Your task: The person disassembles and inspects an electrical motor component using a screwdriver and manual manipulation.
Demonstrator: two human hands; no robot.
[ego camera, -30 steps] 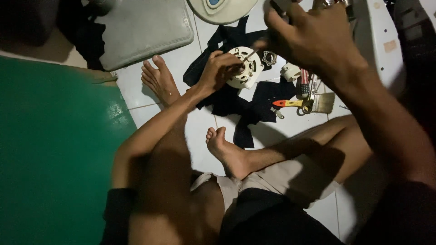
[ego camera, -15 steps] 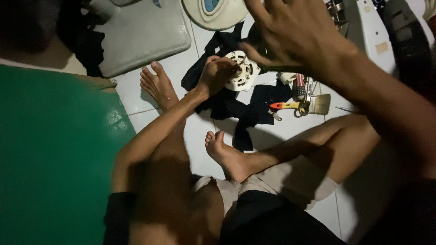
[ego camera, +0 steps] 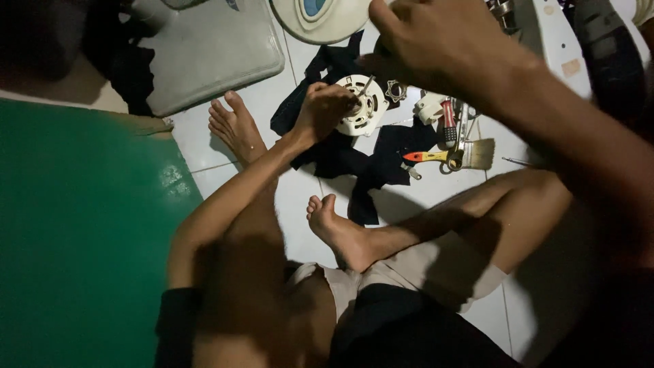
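Note:
A round white fan motor (ego camera: 364, 109) with a metal shaft lies on a black cloth (ego camera: 340, 153) on the tiled floor. My left hand (ego camera: 325, 109) rests on its left edge, fingers curled against the housing near the shaft. My right hand (ego camera: 443, 41) is raised close to the camera, above and right of the motor, fingers bent; a dark thing shows under the fingers, and I cannot tell what it is.
A brush (ego camera: 477, 154), an orange-handled tool (ego camera: 428, 156), a red-handled tool (ego camera: 448, 116) and small white parts (ego camera: 429, 108) lie right of the motor. A grey lid (ego camera: 211, 54) and a round white fan base (ego camera: 320, 13) are at the back, a green surface (ego camera: 75, 238) at left. My bare feet (ego camera: 235, 126) rest on the tiles.
My right hand has shifted left and nearer the camera. My left hand stays on the motor. The view has tilted slightly upward.

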